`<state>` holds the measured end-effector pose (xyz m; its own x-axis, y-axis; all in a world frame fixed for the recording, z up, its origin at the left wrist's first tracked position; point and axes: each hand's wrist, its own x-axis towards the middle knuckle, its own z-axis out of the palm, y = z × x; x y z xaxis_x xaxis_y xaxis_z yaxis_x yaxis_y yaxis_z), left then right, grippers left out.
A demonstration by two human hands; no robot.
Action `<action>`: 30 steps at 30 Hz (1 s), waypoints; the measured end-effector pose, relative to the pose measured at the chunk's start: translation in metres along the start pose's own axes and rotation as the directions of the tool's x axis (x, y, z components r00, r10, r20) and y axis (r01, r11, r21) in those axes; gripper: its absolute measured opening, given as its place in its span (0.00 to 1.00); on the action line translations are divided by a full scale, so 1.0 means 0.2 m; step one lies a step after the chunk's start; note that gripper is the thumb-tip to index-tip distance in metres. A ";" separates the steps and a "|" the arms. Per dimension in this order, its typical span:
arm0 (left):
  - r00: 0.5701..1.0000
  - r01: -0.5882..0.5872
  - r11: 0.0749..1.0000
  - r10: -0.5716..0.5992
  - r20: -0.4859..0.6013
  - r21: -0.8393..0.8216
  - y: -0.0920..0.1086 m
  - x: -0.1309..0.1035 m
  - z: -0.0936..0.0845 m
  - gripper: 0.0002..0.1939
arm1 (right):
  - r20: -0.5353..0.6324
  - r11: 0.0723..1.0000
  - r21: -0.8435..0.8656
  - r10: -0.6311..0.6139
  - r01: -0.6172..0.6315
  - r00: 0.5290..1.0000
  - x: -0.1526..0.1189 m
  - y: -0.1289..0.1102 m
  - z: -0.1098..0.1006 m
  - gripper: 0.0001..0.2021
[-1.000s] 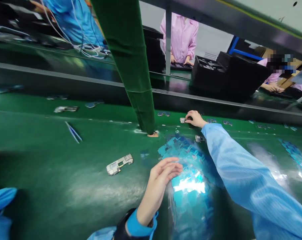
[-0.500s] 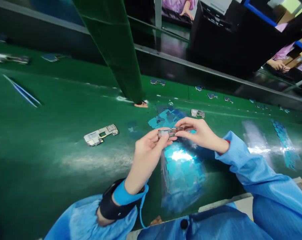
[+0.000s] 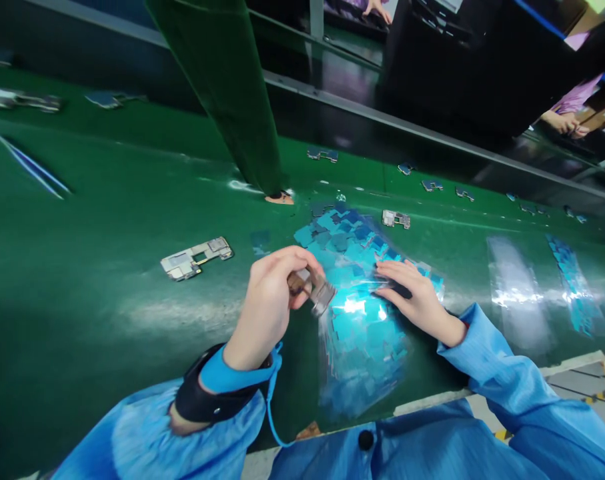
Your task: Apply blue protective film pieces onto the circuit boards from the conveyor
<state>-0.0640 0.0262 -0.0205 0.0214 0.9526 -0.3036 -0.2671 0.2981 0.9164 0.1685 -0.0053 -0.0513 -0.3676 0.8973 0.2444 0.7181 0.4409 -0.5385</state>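
Note:
My left hand is closed around a small phone circuit board, tilted and somewhat blurred, its far part covered by my fingers. Just to the right lie clear sheets of blue die-cut film pieces, shining under the light. Over their upper right part is my right hand, thumb and fingers apart, fingertips at the film; I see nothing held between them. Another circuit board rests flat on the green mat to the left of my left hand.
Tweezers lie at the far left. A green-wrapped post rises behind the sheets. More boards are spread along the back. At right lie a clear sheet and a blue film strip. Co-workers' hands show beyond the partition.
My right hand has let go of the board and moved right and down onto the blue film sheets. My left hand has drawn left with the board and turned it.

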 end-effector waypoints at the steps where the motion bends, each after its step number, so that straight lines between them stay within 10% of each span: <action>1: 0.998 0.024 0.998 -0.027 0.049 0.057 0.00 0.00 0.00 0.08 | -0.032 0.999 0.031 -0.008 0.009 0.999 0.01 -0.01 -0.01 0.15; 9: 0.941 0.078 0.918 -0.197 0.274 0.389 0.01 -0.04 0.05 0.20 | -0.022 0.989 0.139 -0.042 0.045 0.999 0.01 -0.11 -0.09 0.18; 15: 0.751 -0.020 0.865 -0.318 0.579 0.501 -0.03 -0.06 0.05 0.21 | 0.064 0.990 0.139 -0.008 -0.001 0.998 0.05 -0.10 -0.06 0.17; 24: 0.838 0.069 0.932 -0.247 0.486 0.355 -0.07 -0.09 0.09 0.25 | -0.126 0.964 -0.187 -0.217 0.191 0.968 -0.02 -0.19 -0.02 0.17; 30: 0.750 0.397 0.901 -0.428 0.504 0.174 -0.08 -0.09 0.09 0.26 | -0.152 0.966 -0.087 -0.253 0.242 0.955 -0.02 -0.20 0.00 0.11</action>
<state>-0.0432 0.0049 -0.0242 0.6156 0.6180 -0.4890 -0.0642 0.6578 0.7504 0.1410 -0.0272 -0.0308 -0.4426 0.7493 0.4926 0.6567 0.6449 -0.3909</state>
